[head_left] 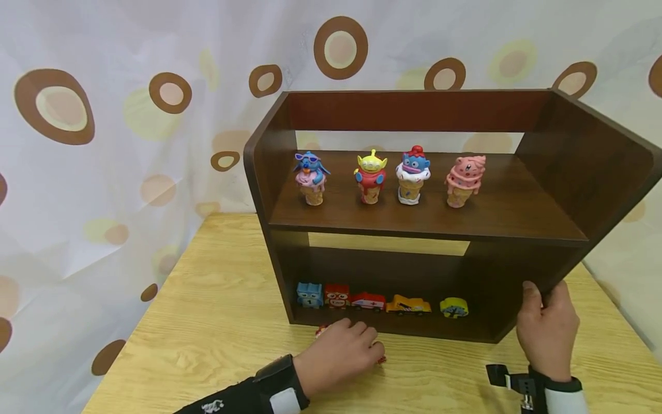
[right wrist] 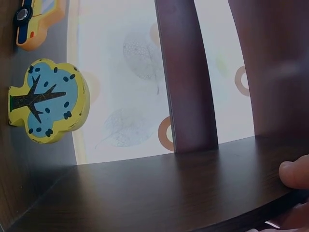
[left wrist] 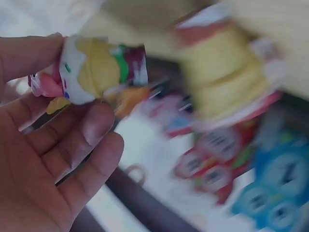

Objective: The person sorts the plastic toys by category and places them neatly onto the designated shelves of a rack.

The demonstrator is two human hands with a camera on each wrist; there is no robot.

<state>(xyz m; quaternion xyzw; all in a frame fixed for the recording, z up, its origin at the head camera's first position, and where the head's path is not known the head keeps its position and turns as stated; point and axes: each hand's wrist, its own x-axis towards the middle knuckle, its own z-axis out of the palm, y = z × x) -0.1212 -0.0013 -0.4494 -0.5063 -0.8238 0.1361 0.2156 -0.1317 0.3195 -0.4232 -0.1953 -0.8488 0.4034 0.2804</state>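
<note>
Between thumb and fingers, my left hand (head_left: 338,353) pinches a small ice-cream-cone figurine (left wrist: 91,70) with a yellow cone, white icing and a pink part. A second cone figurine (left wrist: 222,67), large and blurred, lies close by in the left wrist view. From the head, the left hand is low in front of the dark brown shelf (head_left: 579,144) and mostly covers both. My right hand (head_left: 549,330) grips the shelf's right side panel near its lower front edge, thumb on the inner face.
On the upper board stand a blue figurine (head_left: 311,178), a yellow-headed one (head_left: 370,177), a blue-and-white one (head_left: 412,175) and a pink one (head_left: 465,181). Below are owl blocks (head_left: 337,296), toy vehicles (head_left: 408,305) and a tree block (head_left: 454,307). A patterned curtain (head_left: 129,201) hangs behind.
</note>
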